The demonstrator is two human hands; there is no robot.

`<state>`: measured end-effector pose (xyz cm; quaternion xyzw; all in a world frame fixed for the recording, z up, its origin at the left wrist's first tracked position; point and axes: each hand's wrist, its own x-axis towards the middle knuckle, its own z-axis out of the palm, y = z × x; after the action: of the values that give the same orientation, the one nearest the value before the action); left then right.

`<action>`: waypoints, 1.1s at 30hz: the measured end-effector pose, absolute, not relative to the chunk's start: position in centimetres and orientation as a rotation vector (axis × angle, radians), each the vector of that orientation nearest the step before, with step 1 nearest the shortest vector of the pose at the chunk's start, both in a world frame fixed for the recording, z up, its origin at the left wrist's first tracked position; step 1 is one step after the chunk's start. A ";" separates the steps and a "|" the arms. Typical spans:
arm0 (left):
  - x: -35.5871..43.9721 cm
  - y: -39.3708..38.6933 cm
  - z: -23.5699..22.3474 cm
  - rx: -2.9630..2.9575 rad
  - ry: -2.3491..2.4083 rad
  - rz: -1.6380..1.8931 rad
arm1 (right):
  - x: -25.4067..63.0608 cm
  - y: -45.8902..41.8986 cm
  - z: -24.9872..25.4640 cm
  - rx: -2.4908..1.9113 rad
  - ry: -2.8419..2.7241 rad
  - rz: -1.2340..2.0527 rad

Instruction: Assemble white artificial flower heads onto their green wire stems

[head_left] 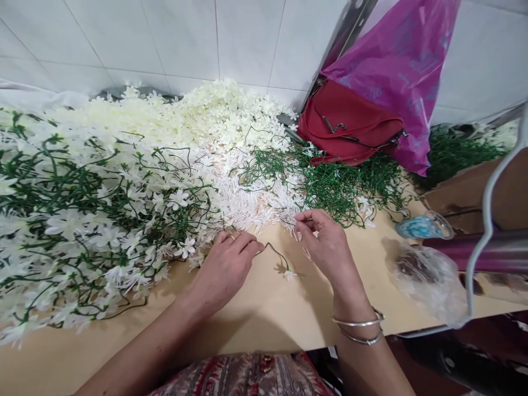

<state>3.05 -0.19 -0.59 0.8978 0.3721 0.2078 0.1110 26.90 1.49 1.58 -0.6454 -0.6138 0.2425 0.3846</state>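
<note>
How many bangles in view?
2, both on the right wrist: one nearer the hand, the other just behind it, toward the elbow. None visible on the left wrist.

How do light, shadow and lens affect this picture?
Head view: soft shadows fall on the table near the right hand; bangles catch highlights; cream flowers by the wall look washed out; edges seem stretched, as through a wide lens.

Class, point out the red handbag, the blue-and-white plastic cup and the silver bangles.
Red handbag (350, 118): head view, on its front.
Blue-and-white plastic cup (421, 226): head view, on its side wall.
Silver bangles (359, 323): head view, on the upper bangle's band.
</note>
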 end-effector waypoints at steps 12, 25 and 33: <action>3.4 1.5 0.5 2.702 1.112 0.688 | 25.8 4.5 -0.2 -1.468 -1.408 0.289; 10.3 10.9 1.5 2.707 1.312 0.456 | 26.6 4.8 -0.9 -1.420 -1.352 0.144; 9.5 12.2 1.1 2.692 1.318 0.454 | 26.5 4.5 -0.5 -1.408 -1.337 0.153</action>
<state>9.53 12.15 1.07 0.8867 0.4340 0.1496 0.0551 26.48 4.48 -0.46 -0.5980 -0.5678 0.0651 0.5619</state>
